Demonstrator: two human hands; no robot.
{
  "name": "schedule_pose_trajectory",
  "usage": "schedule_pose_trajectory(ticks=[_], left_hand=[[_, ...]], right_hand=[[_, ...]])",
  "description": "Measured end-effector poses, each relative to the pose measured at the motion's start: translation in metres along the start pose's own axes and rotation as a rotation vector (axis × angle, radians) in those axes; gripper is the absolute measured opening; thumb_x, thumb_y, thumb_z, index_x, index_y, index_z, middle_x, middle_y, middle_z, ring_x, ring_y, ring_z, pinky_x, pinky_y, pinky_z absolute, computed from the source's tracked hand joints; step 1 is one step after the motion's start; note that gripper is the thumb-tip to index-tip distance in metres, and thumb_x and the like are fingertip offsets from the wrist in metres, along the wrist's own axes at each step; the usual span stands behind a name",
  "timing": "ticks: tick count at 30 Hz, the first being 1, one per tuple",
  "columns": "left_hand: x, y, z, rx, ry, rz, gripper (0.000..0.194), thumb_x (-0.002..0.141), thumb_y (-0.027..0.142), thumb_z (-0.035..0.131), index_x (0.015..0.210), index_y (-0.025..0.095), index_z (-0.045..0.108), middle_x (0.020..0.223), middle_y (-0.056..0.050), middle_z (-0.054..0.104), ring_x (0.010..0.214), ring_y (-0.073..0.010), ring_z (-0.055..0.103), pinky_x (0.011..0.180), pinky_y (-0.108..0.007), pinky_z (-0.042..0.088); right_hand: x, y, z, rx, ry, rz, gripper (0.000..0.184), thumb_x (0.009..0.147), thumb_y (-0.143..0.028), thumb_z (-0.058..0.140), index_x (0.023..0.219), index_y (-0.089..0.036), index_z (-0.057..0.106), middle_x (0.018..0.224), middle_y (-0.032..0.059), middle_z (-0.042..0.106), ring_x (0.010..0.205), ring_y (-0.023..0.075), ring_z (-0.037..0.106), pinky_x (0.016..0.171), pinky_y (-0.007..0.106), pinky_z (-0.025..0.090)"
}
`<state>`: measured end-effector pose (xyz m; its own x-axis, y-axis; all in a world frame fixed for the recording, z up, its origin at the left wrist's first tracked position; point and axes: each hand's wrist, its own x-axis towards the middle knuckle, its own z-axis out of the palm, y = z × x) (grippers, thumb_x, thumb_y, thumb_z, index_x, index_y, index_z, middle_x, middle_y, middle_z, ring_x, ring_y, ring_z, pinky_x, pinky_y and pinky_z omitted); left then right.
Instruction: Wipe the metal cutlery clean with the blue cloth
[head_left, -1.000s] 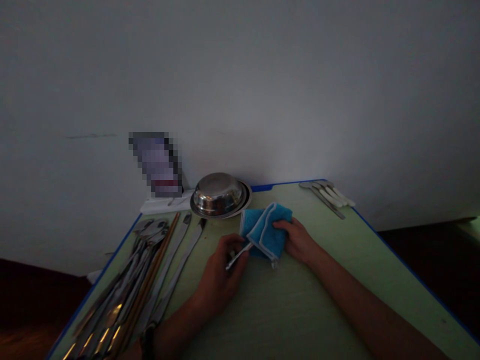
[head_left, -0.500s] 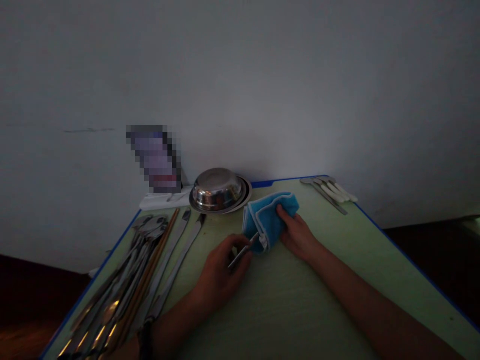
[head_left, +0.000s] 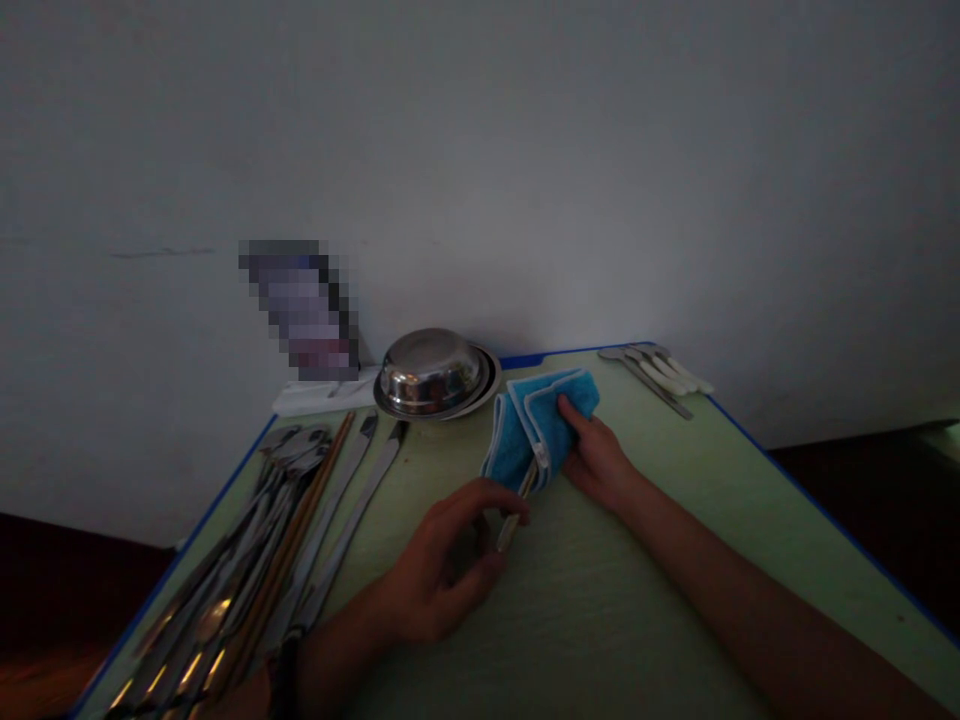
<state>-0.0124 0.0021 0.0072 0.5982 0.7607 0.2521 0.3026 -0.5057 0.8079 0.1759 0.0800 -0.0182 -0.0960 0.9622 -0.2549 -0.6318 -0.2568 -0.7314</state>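
Observation:
A folded blue cloth (head_left: 551, 420) with pale edging is pinched in my right hand (head_left: 600, 455), thumb on top. The slim handle of a piece of cutlery (head_left: 512, 528) sticks out of the cloth's lower edge; its other end is hidden inside the folds, so its kind cannot be told. My left hand (head_left: 450, 565) is curled loosely round this handle, with the index finger over it and the thumb near its end. Both hands are above the middle of the pale green table (head_left: 585, 620).
On the left lie several metal spoons (head_left: 300, 445), wooden chopsticks (head_left: 322, 490) and two table knives (head_left: 360, 500). An upturned metal bowl (head_left: 433, 370) rests on a dish at the back. Several white-handled utensils (head_left: 664, 370) lie back right. A blurred phone-like screen (head_left: 300, 310) leans by the wall.
The cutlery handle has turned steeper and shifted right, and my left fingers have loosened and moved along it. The cloth has shifted and opened out a little on its left side.

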Motion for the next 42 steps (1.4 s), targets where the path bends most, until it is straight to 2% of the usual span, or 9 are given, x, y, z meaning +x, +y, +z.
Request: schedule_pose_trajectory(ticks=[6,9,13,18,20,23,34,37,42], left_hand=[[0.002,0.001,0.004,0.091,-0.025,-0.045,0.036,0.069,0.01,0.045,0.105,0.019,0.048,0.095,-0.005,0.055,0.071,-0.0153,0.052,0.064,-0.027,0.043],[0.005,0.0,0.006,0.144,0.011,-0.129,0.03,0.073,0.011,0.043,0.101,0.019,0.048,0.085,-0.002,0.055,0.061,-0.013,0.049,0.057,-0.026,0.04],[0.008,-0.005,0.008,0.163,0.173,-0.25,0.015,0.082,0.016,0.038,0.092,0.019,0.049,0.075,0.0,0.053,0.062,-0.0131,0.049,0.057,-0.024,0.039],[0.01,-0.01,0.006,0.084,0.436,-0.271,0.007,0.084,0.02,0.041,0.087,0.02,0.047,0.081,0.0,0.054,0.074,-0.0133,0.051,0.06,-0.021,0.04],[0.01,-0.011,0.005,0.053,0.479,-0.294,0.006,0.085,0.021,0.041,0.088,0.02,0.046,0.081,0.0,0.054,0.072,-0.0122,0.051,0.056,-0.02,0.038],[0.011,-0.011,0.004,0.059,0.418,-0.289,0.009,0.087,0.021,0.039,0.09,0.019,0.047,0.077,0.001,0.053,0.068,-0.0111,0.05,0.056,-0.019,0.038],[0.004,0.0,0.001,0.134,-0.101,-0.147,0.019,0.086,0.026,0.042,0.103,0.021,0.05,0.083,0.0,0.058,0.073,-0.0136,0.054,0.068,-0.025,0.041],[0.002,0.006,-0.004,0.105,-0.114,-0.126,0.024,0.089,0.024,0.035,0.109,0.022,0.047,0.087,-0.001,0.057,0.081,-0.0152,0.054,0.075,-0.028,0.041],[0.002,0.007,-0.001,0.098,-0.085,-0.095,0.028,0.09,0.02,0.032,0.115,0.024,0.045,0.088,-0.001,0.056,0.083,-0.0135,0.054,0.078,-0.027,0.041]], right_hand=[[-0.001,0.0,-0.003,-0.032,-0.026,-0.03,0.024,0.066,-0.033,0.067,0.086,-0.019,0.063,0.086,0.0021,0.07,0.084,0.0188,0.064,0.078,0.034,0.05],[-0.001,0.0,-0.004,-0.063,-0.053,-0.038,0.021,0.065,-0.028,0.069,0.083,-0.019,0.063,0.083,0.0015,0.07,0.078,0.0178,0.064,0.078,0.034,0.049],[-0.002,0.0,-0.004,-0.084,-0.081,-0.03,0.02,0.061,-0.018,0.07,0.08,-0.018,0.063,0.077,0.0006,0.07,0.072,0.0169,0.065,0.078,0.035,0.049],[0.0,0.001,-0.009,-0.096,-0.145,0.006,0.03,0.057,-0.008,0.069,0.084,-0.019,0.063,0.078,-0.0015,0.07,0.072,0.0152,0.065,0.081,0.036,0.048],[0.001,0.002,-0.01,-0.095,-0.172,0.018,0.033,0.056,-0.007,0.068,0.086,-0.019,0.063,0.079,-0.0015,0.07,0.072,0.0153,0.065,0.081,0.036,0.049],[0.001,0.002,-0.01,-0.088,-0.178,0.02,0.026,0.06,-0.011,0.069,0.084,-0.018,0.064,0.079,-0.0001,0.07,0.073,0.0161,0.065,0.08,0.035,0.049],[0.002,0.001,-0.001,0.019,0.033,-0.078,0.015,0.073,-0.027,0.061,0.085,-0.018,0.063,0.083,0.0019,0.07,0.081,0.0168,0.065,0.081,0.031,0.051],[0.005,0.0,-0.003,0.085,0.088,-0.065,0.013,0.076,-0.024,0.058,0.087,-0.018,0.063,0.083,0.0014,0.071,0.08,0.0163,0.065,0.08,0.031,0.051],[0.007,-0.002,-0.006,0.113,0.046,-0.029,0.016,0.078,-0.024,0.055,0.091,-0.017,0.062,0.084,0.002,0.071,0.079,0.0158,0.065,0.079,0.031,0.052]])
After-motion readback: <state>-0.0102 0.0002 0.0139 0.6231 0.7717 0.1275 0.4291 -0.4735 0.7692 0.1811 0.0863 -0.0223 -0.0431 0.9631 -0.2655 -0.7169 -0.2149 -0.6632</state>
